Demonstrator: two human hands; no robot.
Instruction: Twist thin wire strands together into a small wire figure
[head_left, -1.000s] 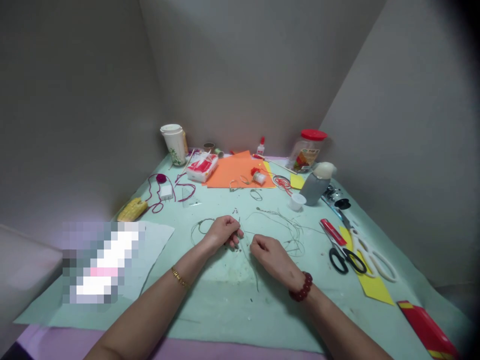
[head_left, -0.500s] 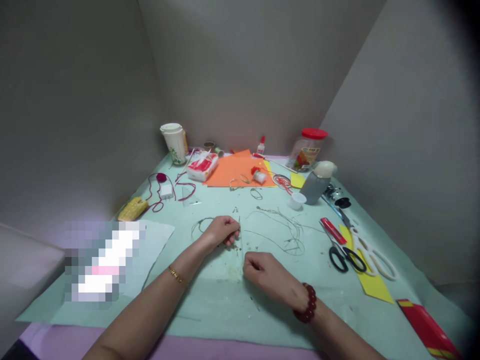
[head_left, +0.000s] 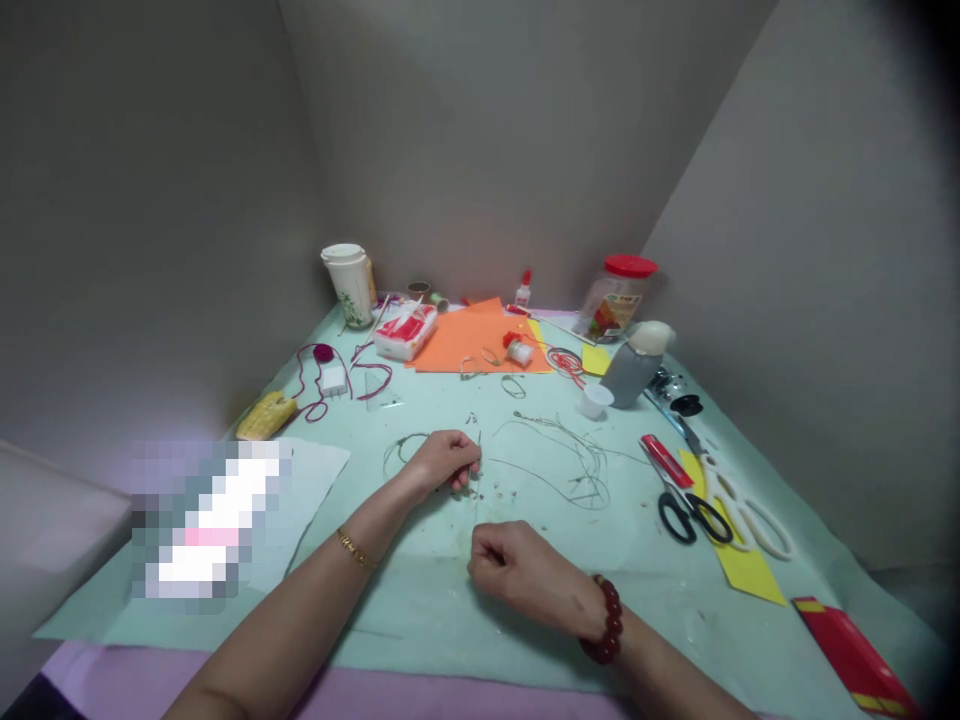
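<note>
Thumb and fingers of my left hand [head_left: 450,461] pinch a thin cord over the middle of the green sheet [head_left: 442,610]; a short end stands up above the fingertips. Nearer the front edge, my right hand [head_left: 506,565] is curled closed below and to the right of the left one, and a faint strand seems to run between the two. What lies inside the right fist is hidden. Tiny bits are scattered around the hands. A tangle of thin cord [head_left: 592,460] lies to the right, and a loop of cord [head_left: 391,455] sits behind my left wrist.
Black-handled scissors [head_left: 694,515], white-handled scissors [head_left: 750,515] and yellow paper [head_left: 750,580] lie at right. Behind stand a grey bottle [head_left: 632,370], a red-lidded jar [head_left: 616,300] and a white cup [head_left: 349,285]. Orange paper [head_left: 457,340] and a tissue pack [head_left: 405,330] lie at the back.
My right hand has moved slightly left and toward the front edge, farther from my left hand. My left hand has stayed nearly still.
</note>
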